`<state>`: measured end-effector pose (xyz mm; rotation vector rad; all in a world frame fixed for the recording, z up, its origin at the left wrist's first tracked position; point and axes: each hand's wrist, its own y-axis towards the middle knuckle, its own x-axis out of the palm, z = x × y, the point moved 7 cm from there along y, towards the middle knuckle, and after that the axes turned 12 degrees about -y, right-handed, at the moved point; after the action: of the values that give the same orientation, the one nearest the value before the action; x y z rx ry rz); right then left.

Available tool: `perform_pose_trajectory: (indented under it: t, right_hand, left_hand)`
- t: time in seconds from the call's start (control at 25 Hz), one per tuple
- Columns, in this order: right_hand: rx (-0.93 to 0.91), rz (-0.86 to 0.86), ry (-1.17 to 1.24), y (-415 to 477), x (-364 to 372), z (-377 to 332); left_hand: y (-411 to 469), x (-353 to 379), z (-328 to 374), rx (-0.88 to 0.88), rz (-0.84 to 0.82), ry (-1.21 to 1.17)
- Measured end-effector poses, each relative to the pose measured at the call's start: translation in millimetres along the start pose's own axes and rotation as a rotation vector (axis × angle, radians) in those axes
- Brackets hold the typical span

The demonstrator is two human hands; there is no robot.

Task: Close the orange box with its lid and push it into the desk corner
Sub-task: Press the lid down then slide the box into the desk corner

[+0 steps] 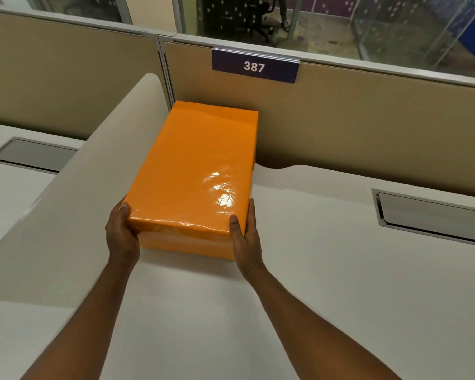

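Note:
The orange box (187, 244) stands on the white desk (313, 270) with its glossy orange lid (195, 165) seated on top. Its far end touches the tan partition in the corner where the curved side divider meets the back wall. My left hand (122, 231) grips the near left corner, thumb on the lid's edge. My right hand (246, 237) grips the near right corner, thumb on the lid and fingers along the right side. The box's left side and far face are hidden.
A curved beige divider (74, 204) rises along the box's left. The tan back partition (368, 127) carries a dark sign reading 387 (255, 66). Metal cable slots sit in the desk at the right (433, 215) and in the neighbouring desk at the left (33, 154).

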<state>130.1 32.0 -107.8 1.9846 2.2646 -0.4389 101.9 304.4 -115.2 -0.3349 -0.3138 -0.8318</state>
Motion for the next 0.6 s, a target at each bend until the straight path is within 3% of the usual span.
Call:
perform_pose_trajectory:
  t: [0.32, 0.6]
  right_hand:
    - [-0.028, -0.045, -0.152, 6.3, 16.7, -6.1]
    - [-0.026, -0.131, -0.165, 14.0, 22.1, -12.2]
  left_hand:
    - [10.4, -13.0, 8.7, 0.110, 0.127, 0.191]
    - [-0.2, -16.8, 18.0, 0.171, 0.354, 0.294]
